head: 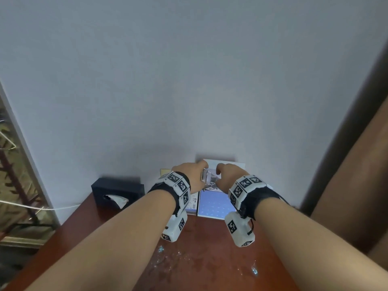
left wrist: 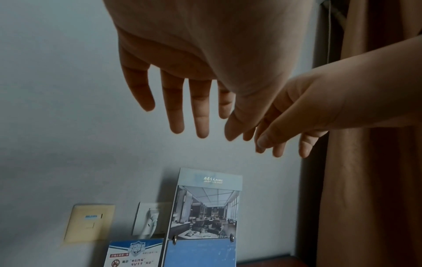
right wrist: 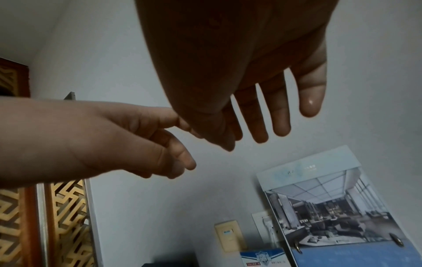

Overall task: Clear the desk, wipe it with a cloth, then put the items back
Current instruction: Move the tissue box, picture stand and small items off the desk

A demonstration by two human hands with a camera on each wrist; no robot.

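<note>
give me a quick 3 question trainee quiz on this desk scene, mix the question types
1. True or false: the left hand grips the calendar.
2. Which item sits at the desk's far left? A) black tissue box B) kettle C) lamp
3. Fill in: the calendar leans against the ____.

Key
1. False; both it and the right hand hover above with fingers straight.
2. A
3. wall

head above, wrists near calendar (left wrist: pixel 203 213)

Calendar (left wrist: pixel 203 215) (blue-paged) upright against wall.
</note>
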